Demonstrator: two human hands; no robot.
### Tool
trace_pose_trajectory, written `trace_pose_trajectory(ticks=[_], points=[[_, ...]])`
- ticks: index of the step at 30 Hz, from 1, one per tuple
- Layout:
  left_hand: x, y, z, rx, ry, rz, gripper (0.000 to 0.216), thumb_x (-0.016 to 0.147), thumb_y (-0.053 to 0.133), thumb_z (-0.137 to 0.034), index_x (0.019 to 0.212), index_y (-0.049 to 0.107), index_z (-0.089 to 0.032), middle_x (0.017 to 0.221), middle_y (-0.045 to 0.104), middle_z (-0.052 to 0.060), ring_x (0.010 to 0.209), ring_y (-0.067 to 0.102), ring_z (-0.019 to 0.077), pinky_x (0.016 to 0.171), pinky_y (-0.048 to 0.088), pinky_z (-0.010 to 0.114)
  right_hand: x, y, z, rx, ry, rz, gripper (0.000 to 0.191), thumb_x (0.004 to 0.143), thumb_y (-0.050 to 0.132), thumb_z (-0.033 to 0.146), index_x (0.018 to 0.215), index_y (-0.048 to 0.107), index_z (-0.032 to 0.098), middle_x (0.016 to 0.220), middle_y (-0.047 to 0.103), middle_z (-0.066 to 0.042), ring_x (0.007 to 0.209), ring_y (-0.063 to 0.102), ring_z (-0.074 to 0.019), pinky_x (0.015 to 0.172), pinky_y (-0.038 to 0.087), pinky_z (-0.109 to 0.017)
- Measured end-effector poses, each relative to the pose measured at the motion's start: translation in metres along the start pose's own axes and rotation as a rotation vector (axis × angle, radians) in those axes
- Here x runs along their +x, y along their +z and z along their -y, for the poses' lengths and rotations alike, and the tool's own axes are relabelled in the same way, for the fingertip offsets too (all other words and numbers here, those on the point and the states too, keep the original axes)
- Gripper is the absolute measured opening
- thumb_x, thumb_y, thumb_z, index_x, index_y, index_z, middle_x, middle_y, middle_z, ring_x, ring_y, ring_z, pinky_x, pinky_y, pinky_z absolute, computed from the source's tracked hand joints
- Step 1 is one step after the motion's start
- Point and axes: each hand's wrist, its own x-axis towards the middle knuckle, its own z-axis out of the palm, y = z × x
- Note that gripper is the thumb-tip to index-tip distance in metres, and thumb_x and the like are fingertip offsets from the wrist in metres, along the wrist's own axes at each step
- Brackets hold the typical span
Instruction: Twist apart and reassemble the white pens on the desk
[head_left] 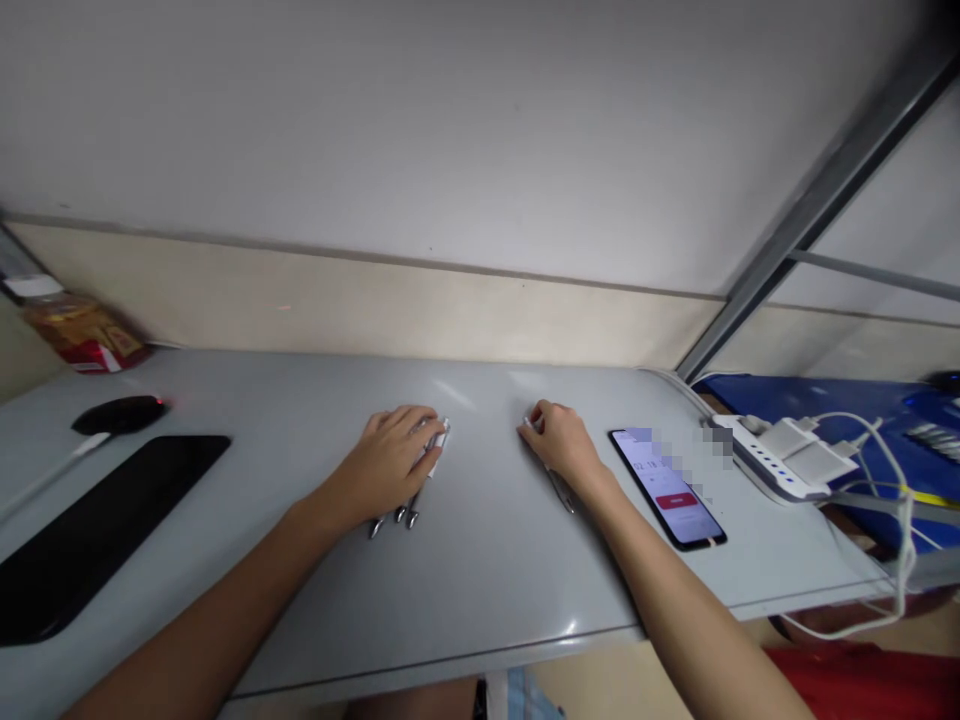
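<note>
My left hand [390,465] rests palm down near the middle of the desk, closed over several slim silver-and-white sticks [412,518]. Their shiny rounded ends poke out below the palm, and one whitish end shows past the fingertips. What kind they are I cannot make out. To the right, my right hand [564,440] pinches the pale far end of another slim silver stick [559,492], whose metal end points back toward me on or close to the desktop. The fingers hide part of it. A gap of bare desktop separates the two hands.
A lit phone [670,490] lies right of my right arm, with a white power strip [765,460] and cables beyond. On the left are a long black pad [112,530], a black mouse [120,414] and a bottle [82,325]. The grey desk [480,590] ends at a wall.
</note>
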Motion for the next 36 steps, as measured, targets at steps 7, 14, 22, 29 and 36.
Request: trace_pose_trajectory(ticks=[7,14,22,29,36], points=[[0.003,-0.006,-0.008,0.014,-0.03,0.014,0.017,0.089,0.046,-0.03,0.098,0.058,-0.022,0.116,0.06,0.007,0.109,0.052,0.0252,0.089,0.04,0.042,-0.004,0.001,0.006,-0.062,-0.085,-0.047,0.026,0.08,0.06,0.024,0.104,0.064,0.015,0.102,0.059,-0.015,0.098,0.049,-0.0278,0.077,0.039,-0.035],[0.002,-0.009,-0.015,-0.05,-0.039,0.014,0.017,0.086,0.052,-0.033,0.076,0.058,-0.021,0.115,0.058,0.006,0.107,0.051,0.0244,0.09,0.04,0.043,-0.015,0.006,0.023,-0.043,-0.285,-0.036,0.028,0.082,0.06,0.024,0.11,0.063,0.02,0.11,0.054,-0.013,0.103,0.043,-0.0277,0.085,0.039,-0.04],[-0.001,-0.008,-0.028,-0.024,0.011,0.049,0.019,0.086,0.053,-0.038,0.078,0.059,-0.022,0.121,0.055,0.007,0.117,0.045,0.0287,0.099,0.032,0.055,-0.027,0.006,0.037,0.038,-0.599,0.123,0.033,0.088,0.059,0.036,0.119,0.061,0.028,0.127,0.05,-0.009,0.116,0.038,-0.0277,0.093,0.033,-0.044],[0.0,-0.006,-0.033,-0.062,0.011,0.055,0.019,0.09,0.048,-0.036,0.087,0.063,-0.023,0.122,0.055,0.006,0.115,0.046,0.0275,0.1,0.033,0.053,-0.031,0.005,0.039,0.031,-0.645,0.155,0.022,0.093,0.053,0.038,0.108,0.068,0.031,0.126,0.054,-0.006,0.118,0.039,-0.0266,0.094,0.03,-0.044],[0.004,-0.01,-0.034,-0.127,-0.007,0.031,0.022,0.092,0.045,-0.03,0.081,0.062,-0.021,0.11,0.059,0.003,0.106,0.051,0.0212,0.1,0.033,0.045,-0.029,-0.002,0.041,0.087,-0.681,0.17,0.023,0.093,0.053,0.039,0.103,0.068,0.025,0.109,0.065,-0.006,0.107,0.049,-0.0227,0.09,0.031,-0.038]])
